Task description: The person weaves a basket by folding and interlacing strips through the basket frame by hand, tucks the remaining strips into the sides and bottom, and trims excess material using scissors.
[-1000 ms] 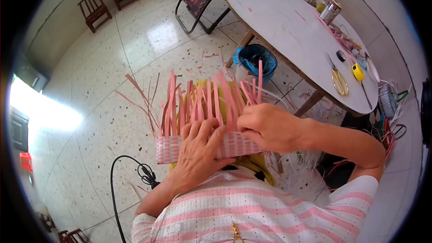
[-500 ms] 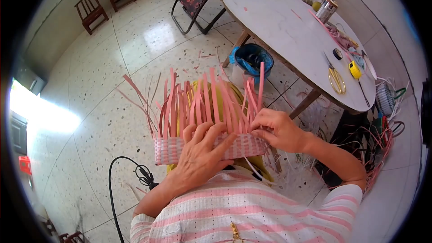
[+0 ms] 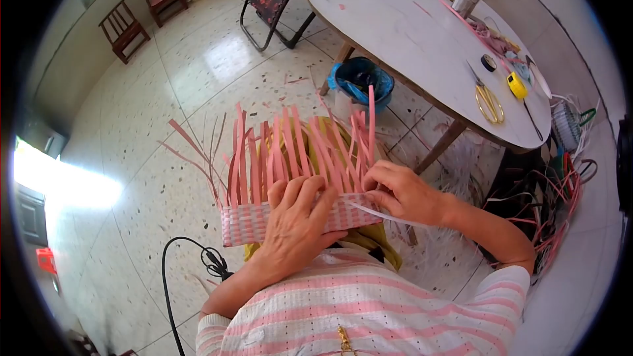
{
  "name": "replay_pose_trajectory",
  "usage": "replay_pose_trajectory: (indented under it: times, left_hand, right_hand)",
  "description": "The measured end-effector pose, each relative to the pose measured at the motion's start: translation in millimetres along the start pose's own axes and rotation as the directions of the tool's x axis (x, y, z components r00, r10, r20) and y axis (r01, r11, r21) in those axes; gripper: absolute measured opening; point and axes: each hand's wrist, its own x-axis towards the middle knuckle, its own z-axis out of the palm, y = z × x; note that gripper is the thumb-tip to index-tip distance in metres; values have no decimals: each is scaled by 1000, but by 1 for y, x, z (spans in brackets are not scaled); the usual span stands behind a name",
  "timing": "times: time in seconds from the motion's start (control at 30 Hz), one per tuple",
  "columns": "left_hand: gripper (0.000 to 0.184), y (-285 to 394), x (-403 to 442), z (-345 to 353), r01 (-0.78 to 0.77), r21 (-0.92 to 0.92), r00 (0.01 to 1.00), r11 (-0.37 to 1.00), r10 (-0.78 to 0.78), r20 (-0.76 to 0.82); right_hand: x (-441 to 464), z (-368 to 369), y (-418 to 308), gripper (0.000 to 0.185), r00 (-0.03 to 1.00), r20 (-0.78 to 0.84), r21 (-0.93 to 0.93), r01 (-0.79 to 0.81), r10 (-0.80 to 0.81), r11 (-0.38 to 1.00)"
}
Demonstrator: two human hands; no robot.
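White strip: swung from trailing down past the basket to slanting rightward below the right hand.
Basket: across the lap.
Left hand: half-curled, gripping basket.
Right hand: fingertips nearly together; cannot tell what they pinch.

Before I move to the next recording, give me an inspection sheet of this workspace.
Surface: table holds scissors, tape measure and other odds and ends.
Job's things: pink-and-white weaving over the lap, loose pink strips rising from it.
Clutter: pink scraps on the floor; tangled strips at right.
Hands: left hand lies on the weaving; right hand has its fingers bent at the top edge, any pinch unclear.
Cables: black cable, left.
Surroundings: blue-lined bin, wooden chairs.
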Motion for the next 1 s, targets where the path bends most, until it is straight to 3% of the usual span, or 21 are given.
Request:
replay_pose_trajectory:
  times: [0.07,0.2,0.23,0.27,0.4,0.47,0.5,0.53,0.57,0.6,0.67,0.7,0.77,1.0]
  left_hand:
    - [70,0,-1,0,28,-3,1000,1000,-28,14]
    - [70,0,-4,0,19,10,999,1000,-19,26]
    - [70,0,-6,1,15,3,1000,1000,-15,23]
    - [71,0,-7,2,11,-5,1000,1000,-11,20]
    - [71,-1,-10,0,-13,-14,1000,1000,13,25]
    - [72,0,-9,-1,-30,2,999,1000,30,39]
    - [72,0,-9,-1,-30,1,999,1000,30,38]
    - [73,0,-9,-1,-29,0,999,1000,29,43]
    - [73,0,-10,0,-28,1,998,1000,28,49]
    - [73,0,-10,0,-27,1,998,1000,27,49]
    - [75,-1,-11,2,-40,-3,998,999,40,49]
    - [75,0,-12,2,-40,-3,998,999,40,49]
    - [76,0,-13,2,-57,0,998,998,57,41]
    - [75,-1,-13,0,-50,-13,998,999,50,38]
  right_hand:
    - [1,-2,5,11,995,17,-64,104,-103,993]
    - [7,-15,2,11,987,158,46,-3,-4,999]
    - [9,-20,-4,11,931,281,229,-299,232,926]
    - [11,-23,-6,10,800,437,355,-573,411,739]
    - [15,-29,-4,12,717,565,423,-676,408,603]
    - [17,-28,-6,12,872,418,246,-379,255,892]
    - [18,-27,-7,12,872,418,245,-380,257,892]
    - [20,-25,-8,11,954,282,55,-119,99,991]
    - [22,-23,-10,11,978,182,-171,132,-100,976]
    - [25,-22,-11,11,978,183,-171,133,-101,976]
    - [34,-22,-15,11,943,142,-227,327,-300,917]
    - [39,-23,-12,11,943,142,-227,326,-300,918]
    - [49,-23,-3,11,887,232,-284,453,-398,845]
    - [66,-29,-31,10,848,388,-442,515,-360,734]
